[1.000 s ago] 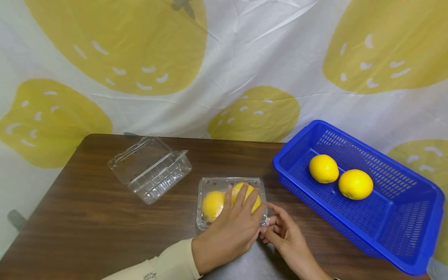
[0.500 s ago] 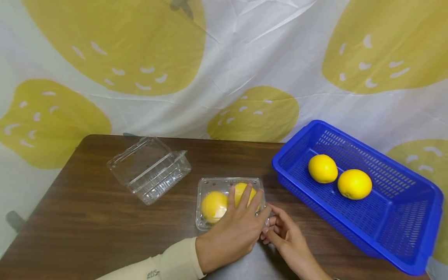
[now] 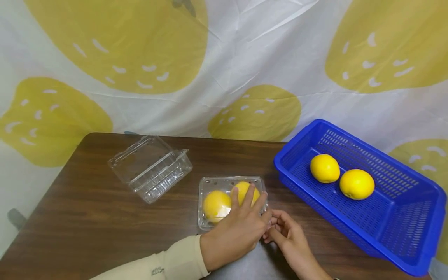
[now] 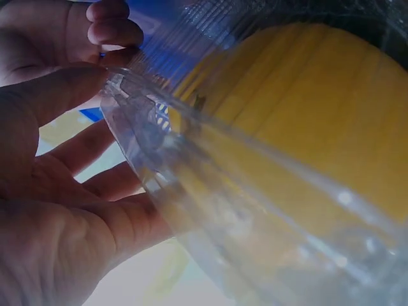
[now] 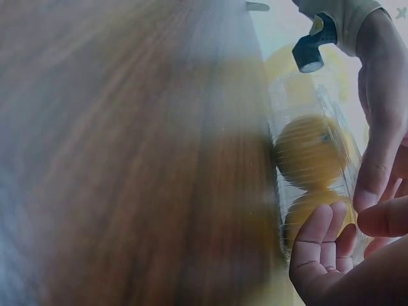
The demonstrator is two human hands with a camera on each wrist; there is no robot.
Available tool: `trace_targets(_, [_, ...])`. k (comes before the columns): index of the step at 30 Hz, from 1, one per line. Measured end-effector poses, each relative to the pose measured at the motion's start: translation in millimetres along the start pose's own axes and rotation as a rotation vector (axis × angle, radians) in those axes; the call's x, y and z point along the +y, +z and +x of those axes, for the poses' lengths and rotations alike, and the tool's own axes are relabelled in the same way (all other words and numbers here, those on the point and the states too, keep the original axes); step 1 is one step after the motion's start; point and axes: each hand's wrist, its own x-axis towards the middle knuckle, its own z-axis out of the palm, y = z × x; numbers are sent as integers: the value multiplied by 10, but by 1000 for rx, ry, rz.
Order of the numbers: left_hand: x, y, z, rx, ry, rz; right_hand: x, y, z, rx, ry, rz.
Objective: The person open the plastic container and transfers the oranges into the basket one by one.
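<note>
This looks like an indoor tabletop corner arranged for filming; whether it belongs to a home, a studio or a packing room cannot be told. A brown wood-grain table [image 3: 105, 221] stands right by a hanging white cloth [image 3: 227, 58], creased and printed with large rounded yellow shapes, which spreads behind it as a backdrop. The goods suggest fruit packing: a blue perforated basket [image 3: 378, 217] with 2 yellow fruits [image 3: 324, 168], an open clear clamshell [image 3: 159, 181], and a clear box [image 3: 210, 182] with 2 more inside. In the right wrist view, a dark device [image 5: 308, 54] at a sleeve hints at recording.
</note>
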Motion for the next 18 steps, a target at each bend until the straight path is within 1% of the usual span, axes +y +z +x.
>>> trace_targets(5, [5, 13, 15, 2, 11, -21, 23, 2, 5, 6, -18, 24])
trace_targets(9, [22, 3, 23, -13, 8, -8, 25, 8, 0, 12, -29, 19])
trace_targets(12, [28, 8, 23, -12, 6, -2, 17, 16, -5, 22, -28, 10])
trace_targets(18, [14, 26, 15, 25, 25, 13, 58, 46, 11, 64, -35, 23])
